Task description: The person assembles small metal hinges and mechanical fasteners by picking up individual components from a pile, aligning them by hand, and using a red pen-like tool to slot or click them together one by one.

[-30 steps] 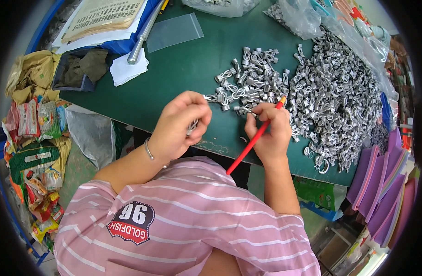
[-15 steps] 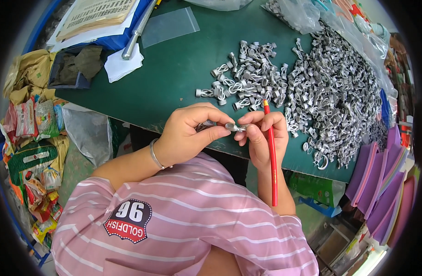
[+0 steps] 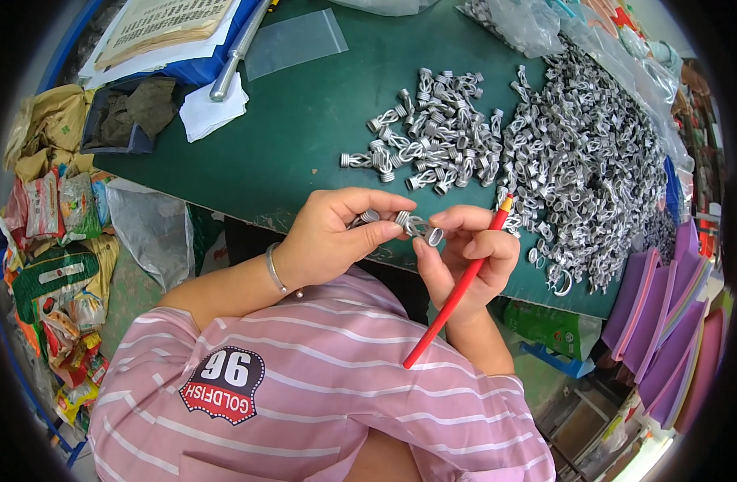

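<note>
Between the thumb and forefinger of my left hand is a small grey metal fitting, with a ribbed end and an open ring end. A second ribbed grey fitting shows tucked behind those fingers. My right hand grips a red pencil, slanting with its yellowish tip up toward the right. The thumb and forefinger of that hand are at the ring end of the pinched fitting; whether they touch it I cannot tell. Beyond both hands lies a small pile of similar fittings on the green table.
A much larger heap of grey fittings covers the table's right side, beside clear plastic bags. At the back left are a flat clear bag, a metal rod, white paper and a dark bin. Purple foam sheets stand at right.
My right hand has turned and shifted slightly right, so the pencil now slants instead of standing nearly upright. The pinched fitting shows more of its ring end.
</note>
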Action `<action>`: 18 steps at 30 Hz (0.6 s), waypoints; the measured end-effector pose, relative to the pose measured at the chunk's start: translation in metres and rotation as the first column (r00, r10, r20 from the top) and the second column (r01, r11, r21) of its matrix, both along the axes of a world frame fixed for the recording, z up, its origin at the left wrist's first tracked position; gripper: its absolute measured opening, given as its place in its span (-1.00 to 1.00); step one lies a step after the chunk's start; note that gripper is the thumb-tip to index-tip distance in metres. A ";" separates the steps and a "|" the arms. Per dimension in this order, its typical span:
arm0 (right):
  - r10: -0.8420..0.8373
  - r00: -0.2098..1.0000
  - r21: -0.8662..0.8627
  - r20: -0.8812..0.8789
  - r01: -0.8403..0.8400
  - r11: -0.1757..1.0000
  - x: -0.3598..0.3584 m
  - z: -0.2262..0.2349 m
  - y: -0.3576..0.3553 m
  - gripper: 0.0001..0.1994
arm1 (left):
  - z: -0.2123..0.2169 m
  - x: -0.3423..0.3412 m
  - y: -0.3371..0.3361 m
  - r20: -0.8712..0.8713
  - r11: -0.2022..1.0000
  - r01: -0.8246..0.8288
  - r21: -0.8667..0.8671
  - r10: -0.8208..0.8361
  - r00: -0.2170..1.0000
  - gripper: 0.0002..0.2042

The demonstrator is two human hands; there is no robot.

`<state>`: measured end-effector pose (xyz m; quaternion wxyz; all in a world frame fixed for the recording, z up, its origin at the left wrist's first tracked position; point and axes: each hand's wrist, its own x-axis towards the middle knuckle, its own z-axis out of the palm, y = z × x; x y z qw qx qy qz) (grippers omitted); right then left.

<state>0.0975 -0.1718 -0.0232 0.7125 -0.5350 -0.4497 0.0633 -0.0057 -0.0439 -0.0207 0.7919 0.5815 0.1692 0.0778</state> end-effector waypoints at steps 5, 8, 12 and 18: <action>0.099 0.990 -0.043 0.101 -0.095 0.995 0.000 0.003 0.000 -0.61 | -0.002 -0.004 0.005 -0.017 0.965 0.070 -0.251 -0.077 0.997 -0.78; 0.035 0.976 -0.097 0.215 -0.015 0.995 0.008 0.008 0.003 -0.69 | 0.001 -0.004 0.007 -0.001 0.870 0.038 -0.492 -0.043 0.999 -0.75; -0.052 0.904 -0.361 0.425 0.222 0.906 0.035 0.002 0.014 -0.75 | -0.001 -0.006 0.012 0.008 0.815 -0.048 -0.577 0.064 0.998 -0.73; 0.145 0.732 -0.471 0.666 0.261 0.843 0.042 -0.001 0.021 -0.72 | 0.002 -0.005 0.011 -0.088 0.946 -0.145 -0.291 0.125 0.988 -0.86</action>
